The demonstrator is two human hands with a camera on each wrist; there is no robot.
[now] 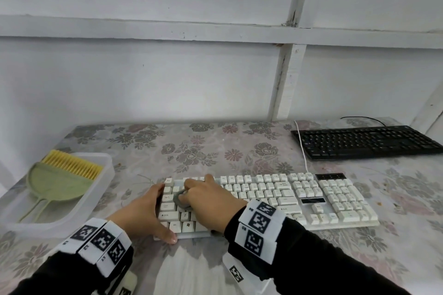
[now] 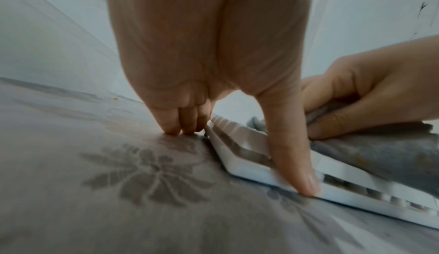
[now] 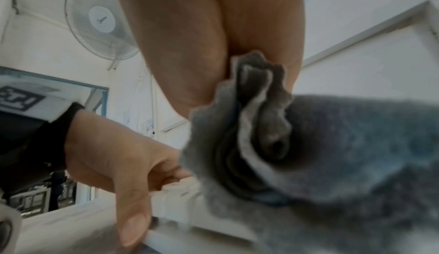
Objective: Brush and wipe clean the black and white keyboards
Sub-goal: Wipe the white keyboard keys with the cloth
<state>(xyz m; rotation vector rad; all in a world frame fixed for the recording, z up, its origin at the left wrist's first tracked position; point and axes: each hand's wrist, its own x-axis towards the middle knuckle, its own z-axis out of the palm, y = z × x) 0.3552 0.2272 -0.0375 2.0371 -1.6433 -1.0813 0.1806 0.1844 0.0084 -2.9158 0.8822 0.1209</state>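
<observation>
Head view: the white keyboard (image 1: 275,199) lies on the table (image 1: 215,151), which carries a floral cover. The left hand (image 1: 141,213) rests against the keyboard's left end. Its thumb lies along the near left corner, tip on the table; the other fingers (image 2: 175,122) stand close together, tips down on the cover just beside the far left corner. The keyboard end sits between thumb and fingers.

The right hand (image 1: 208,201) lies on the left key block, just right of the left-hand fingers. Its fingers are curled round a bunched grey cloth (image 1: 182,199) and press it onto the keys. Left wrist view: the cloth (image 2: 380,154) spreads over the key rows under the right hand (image 2: 370,92). Right wrist view: folded cloth edges (image 3: 261,117) protrude from the grip; the left hand (image 3: 123,164) is beyond them at the keyboard edge.

The black keyboard (image 1: 366,141) lies well apart from both hands, at the far right of the table, behind the white keyboard's right end. A white cable (image 1: 302,151) runs past its left end.

Well left of the left-hand fingers stands a translucent tray (image 1: 105,175). It holds a green dustpan (image 1: 55,182) and a brush with yellow bristles (image 1: 74,164).
</observation>
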